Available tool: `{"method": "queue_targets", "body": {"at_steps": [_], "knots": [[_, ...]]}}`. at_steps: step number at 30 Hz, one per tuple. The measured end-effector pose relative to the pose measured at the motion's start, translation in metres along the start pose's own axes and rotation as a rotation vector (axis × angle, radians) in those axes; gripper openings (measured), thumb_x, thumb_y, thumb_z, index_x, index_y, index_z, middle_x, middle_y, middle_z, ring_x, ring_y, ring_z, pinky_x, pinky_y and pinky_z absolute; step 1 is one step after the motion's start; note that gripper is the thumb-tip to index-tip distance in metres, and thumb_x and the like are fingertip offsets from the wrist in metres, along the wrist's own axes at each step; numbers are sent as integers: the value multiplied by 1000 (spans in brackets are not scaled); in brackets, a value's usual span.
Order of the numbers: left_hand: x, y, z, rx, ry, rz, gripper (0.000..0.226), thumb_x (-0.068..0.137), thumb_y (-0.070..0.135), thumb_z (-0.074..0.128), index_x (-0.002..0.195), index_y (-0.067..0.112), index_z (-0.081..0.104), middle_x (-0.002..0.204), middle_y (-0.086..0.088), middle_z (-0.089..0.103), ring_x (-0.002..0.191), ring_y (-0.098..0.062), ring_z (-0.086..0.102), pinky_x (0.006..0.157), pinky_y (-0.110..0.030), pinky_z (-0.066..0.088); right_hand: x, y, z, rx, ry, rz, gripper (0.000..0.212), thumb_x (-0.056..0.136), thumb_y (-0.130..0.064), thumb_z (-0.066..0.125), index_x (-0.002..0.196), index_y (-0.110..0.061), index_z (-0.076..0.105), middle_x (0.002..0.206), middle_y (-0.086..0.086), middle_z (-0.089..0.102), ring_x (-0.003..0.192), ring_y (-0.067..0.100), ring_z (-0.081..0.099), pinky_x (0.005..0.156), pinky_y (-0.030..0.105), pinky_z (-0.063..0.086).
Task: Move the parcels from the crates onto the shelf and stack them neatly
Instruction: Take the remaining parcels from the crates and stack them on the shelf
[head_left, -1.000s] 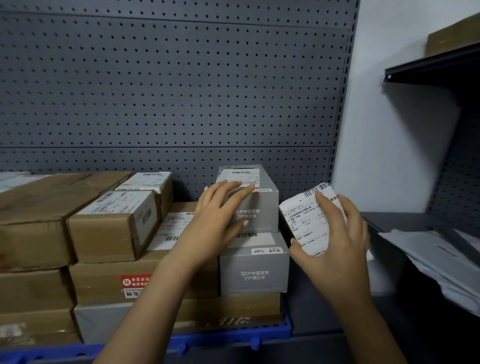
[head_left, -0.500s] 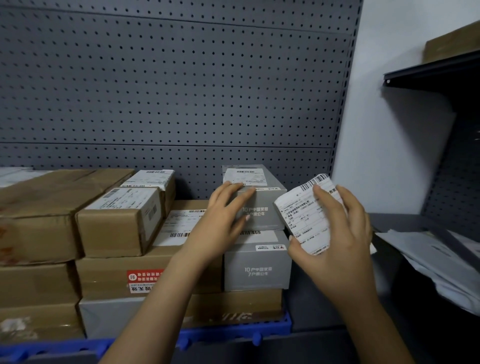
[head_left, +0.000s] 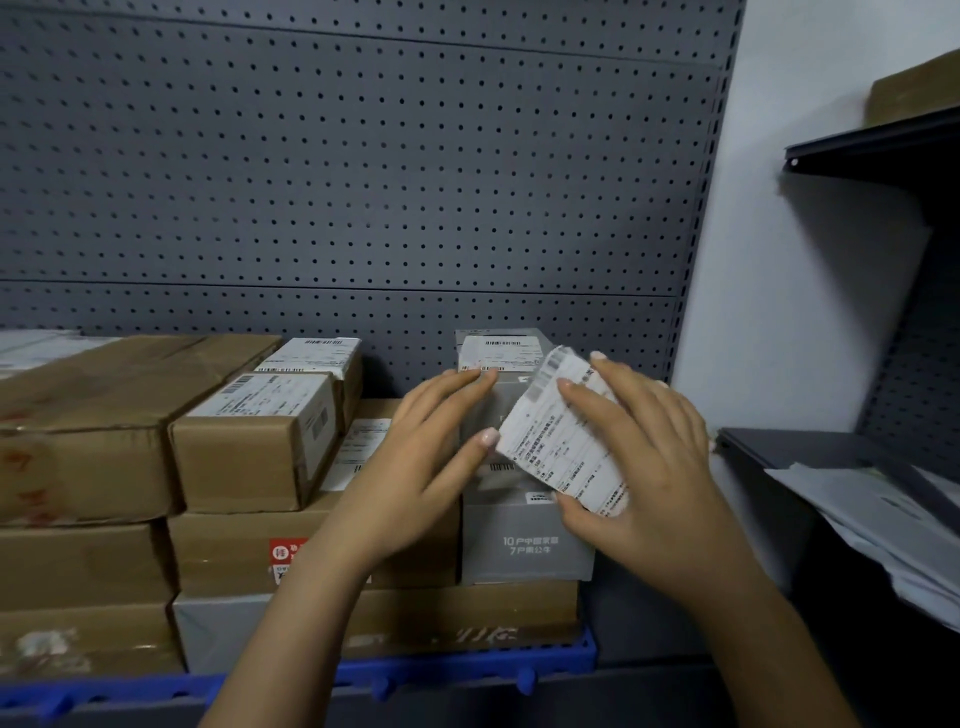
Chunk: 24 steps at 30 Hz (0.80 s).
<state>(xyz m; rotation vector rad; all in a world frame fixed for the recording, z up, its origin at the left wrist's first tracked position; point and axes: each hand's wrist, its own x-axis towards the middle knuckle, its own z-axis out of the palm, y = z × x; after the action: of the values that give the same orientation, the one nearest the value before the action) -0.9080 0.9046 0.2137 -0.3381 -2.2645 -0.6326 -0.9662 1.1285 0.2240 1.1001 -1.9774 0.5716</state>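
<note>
My right hand (head_left: 652, 457) grips a small white-labelled parcel (head_left: 558, 441), tilted, in front of two stacked grey boxes. The upper grey box (head_left: 501, 353) sits on the lower grey box (head_left: 524, 545). My left hand (head_left: 426, 457) lies flat with fingers spread against the left face of the upper grey box, its thumb touching the held parcel's corner. Left of these, brown cardboard parcels (head_left: 254, 441) are stacked in layers on the shelf, above a blue edge strip (head_left: 467, 667).
A grey pegboard back panel (head_left: 363, 182) rises behind the stack. To the right are a white wall, a dark side shelf (head_left: 810, 447) holding white flat mail bags (head_left: 883, 525), and an upper shelf (head_left: 872, 140) with a brown box.
My right hand has carried the white-labelled parcel left, from beside the grey boxes to in front of them. My left hand has stayed on the upper grey box, now touching the parcel.
</note>
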Motion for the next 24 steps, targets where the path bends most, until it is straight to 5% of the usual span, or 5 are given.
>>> {"method": "queue_targets", "body": {"at_steps": [8, 15, 17, 21, 24], "knots": [[-15, 0, -4, -170, -68, -83, 64, 94, 50, 50, 149, 42, 19, 152, 25, 25, 140, 4, 23, 113, -32, 29, 1, -3, 29, -43, -120, -171, 83, 75, -40, 72, 147, -35, 31, 158, -9, 21, 145, 22, 18, 113, 59, 11], [-15, -2, 5, -120, -66, -90, 78, 85, 53, 60, 148, 47, 15, 152, 26, 23, 140, 4, 22, 113, -37, 32, -7, 1, 30, 34, 20, 22, 86, 73, -39, 79, 146, -33, 34, 162, 6, 6, 148, 29, -2, 113, 64, 8], [-16, -2, 6, -111, -67, -91, 75, 86, 52, 60, 148, 47, 17, 152, 27, 22, 140, 6, 20, 114, -35, 31, -10, 0, 30, 99, 29, 103, 95, 69, -40, 83, 147, -38, 28, 162, 0, -3, 148, 21, -7, 115, 55, 12], [-19, -2, 7, -131, -71, -114, 74, 88, 49, 60, 148, 46, 18, 152, 27, 23, 139, 6, 21, 113, -38, 32, -12, -3, 32, 241, -11, 134, 98, 70, -36, 83, 144, -50, 19, 159, -14, -9, 145, 10, -3, 94, 7, 17], [-21, -4, 5, -153, -58, -129, 74, 87, 49, 61, 148, 45, 19, 152, 26, 25, 139, 6, 23, 113, -38, 33, -11, -4, 35, 252, -37, 134, 92, 72, -37, 81, 143, -48, 24, 159, -14, -8, 146, 11, -2, 90, 5, 16]]}}
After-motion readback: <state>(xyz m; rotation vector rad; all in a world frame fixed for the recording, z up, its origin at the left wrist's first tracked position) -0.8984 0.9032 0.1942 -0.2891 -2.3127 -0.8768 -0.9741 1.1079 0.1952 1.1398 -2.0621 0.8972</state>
